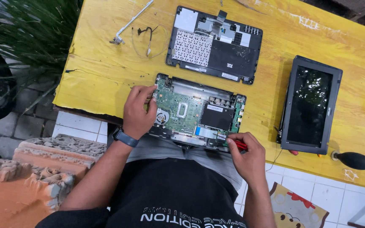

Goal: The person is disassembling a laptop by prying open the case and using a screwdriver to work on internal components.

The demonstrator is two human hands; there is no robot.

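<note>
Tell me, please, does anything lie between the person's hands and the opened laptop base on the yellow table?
Nothing visible does. The left hand already rests on the laptop base at its left edge, and the right hand, holding a red-handled tool, is at its near right corner.

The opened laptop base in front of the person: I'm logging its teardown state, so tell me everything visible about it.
The opened laptop base lies flat at the near edge of the yellow wooden table, its dark plastic shell uncovered. Inside show a green circuit board, a round fan at the left, a silver frame in the middle and a black rectangular panel at the right. The left hand rests on its left side, fingers at the top left corner. The right hand holds a red-handled tool at its front right edge.
</note>
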